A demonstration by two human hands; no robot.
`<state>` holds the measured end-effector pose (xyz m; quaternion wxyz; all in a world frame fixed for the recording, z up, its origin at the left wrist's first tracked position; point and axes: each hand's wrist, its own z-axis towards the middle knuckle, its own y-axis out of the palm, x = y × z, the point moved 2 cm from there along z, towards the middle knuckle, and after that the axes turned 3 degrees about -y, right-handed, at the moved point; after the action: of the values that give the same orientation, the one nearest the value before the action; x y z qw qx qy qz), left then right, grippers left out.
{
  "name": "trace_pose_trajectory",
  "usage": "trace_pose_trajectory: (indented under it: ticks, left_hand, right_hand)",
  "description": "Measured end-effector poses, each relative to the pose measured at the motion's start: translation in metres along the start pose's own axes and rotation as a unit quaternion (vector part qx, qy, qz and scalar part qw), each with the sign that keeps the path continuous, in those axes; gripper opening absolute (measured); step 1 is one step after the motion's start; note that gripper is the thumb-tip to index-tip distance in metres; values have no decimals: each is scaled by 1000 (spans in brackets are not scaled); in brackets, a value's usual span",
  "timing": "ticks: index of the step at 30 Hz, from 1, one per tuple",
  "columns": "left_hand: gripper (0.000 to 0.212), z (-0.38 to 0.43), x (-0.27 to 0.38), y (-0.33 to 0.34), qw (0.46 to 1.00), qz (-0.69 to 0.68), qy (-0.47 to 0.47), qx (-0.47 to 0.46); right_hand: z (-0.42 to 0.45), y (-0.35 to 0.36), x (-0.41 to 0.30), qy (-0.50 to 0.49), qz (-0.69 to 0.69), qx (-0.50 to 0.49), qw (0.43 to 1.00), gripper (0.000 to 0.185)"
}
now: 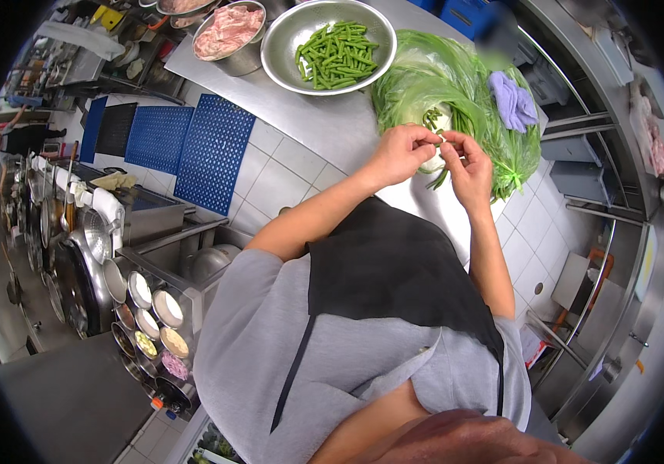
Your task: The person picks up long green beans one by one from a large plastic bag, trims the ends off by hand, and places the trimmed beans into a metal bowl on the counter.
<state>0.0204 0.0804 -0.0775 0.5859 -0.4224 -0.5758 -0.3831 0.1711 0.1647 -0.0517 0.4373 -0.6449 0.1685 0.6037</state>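
Observation:
My left hand (403,154) and my right hand (469,170) meet over the steel table, fingertips pinched together on a green bean (440,134). Just below the hands, a few loose green beans (437,181) hang or lie; which of these I cannot tell. Behind them a green plastic bag (425,69) of long green beans lies open, some bean ends showing at its mouth. A perforated steel colander (277,49) to the left holds a heap of short-cut green beans (340,55).
A steel pot (242,65) of raw meat (230,32) stands beside the colander. A purple cloth (513,102) rests on the bag. Blue perforated mats (214,151) cover part of the tiled floor. Bowls of ingredients (168,308) stand at lower left. Another person (26,138) is far left.

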Motion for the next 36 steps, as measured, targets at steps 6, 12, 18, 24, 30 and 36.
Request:
trace_pose_trajectory:
  ticks: [6, 12, 18, 24, 30, 36]
  left_hand:
    - [15, 19, 33, -55, 973, 166, 138, 83]
    - [19, 108, 17, -182, 834, 497, 163, 176]
    - [20, 139, 9, -199, 810, 578, 94, -4]
    - [13, 152, 5, -191, 797, 596, 91, -26]
    - [11, 143, -9, -213, 903, 418, 80, 64]
    - [16, 105, 24, -214, 980, -160, -103, 63]
  right_hand:
    - [-5, 7, 15, 56, 139, 15, 989, 12]
    - [-30, 33, 77, 65, 43, 22, 997, 12]
    - [-32, 40, 72, -8, -30, 81, 996, 10]
    - [-31, 39, 65, -46, -64, 92, 993, 8]
    - [-29, 38, 61, -61, -65, 86, 992, 8]
    - [-30, 39, 67, -57, -52, 94, 993, 8]
